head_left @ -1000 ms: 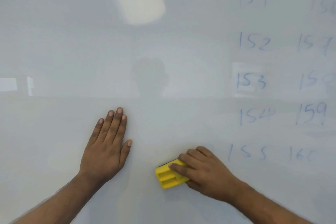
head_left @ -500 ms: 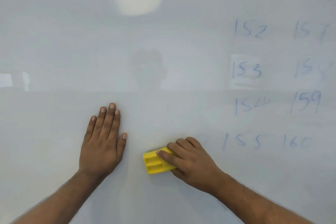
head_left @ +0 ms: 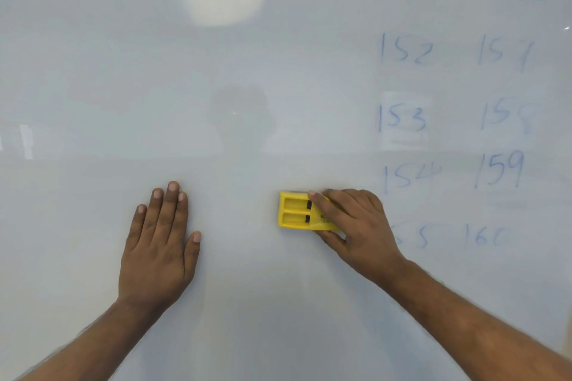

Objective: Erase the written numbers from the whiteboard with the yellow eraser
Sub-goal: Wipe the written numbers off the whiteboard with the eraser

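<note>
My right hand (head_left: 356,226) gripped the yellow eraser (head_left: 298,211), a plastic block with two recessed slots, flat against the whiteboard (head_left: 247,71) just left of the written numbers (head_left: 405,117). My left hand (head_left: 159,241) lay spread flat, palm on the board. Faint blue writing read 151–154 and 157–160, with 155 partly hidden by my hand.

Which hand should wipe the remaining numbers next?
Right. The right hand already grips the eraser and sits beside the numbers on that side. The left hand lies flat on the whiteboard, far from them.
</note>
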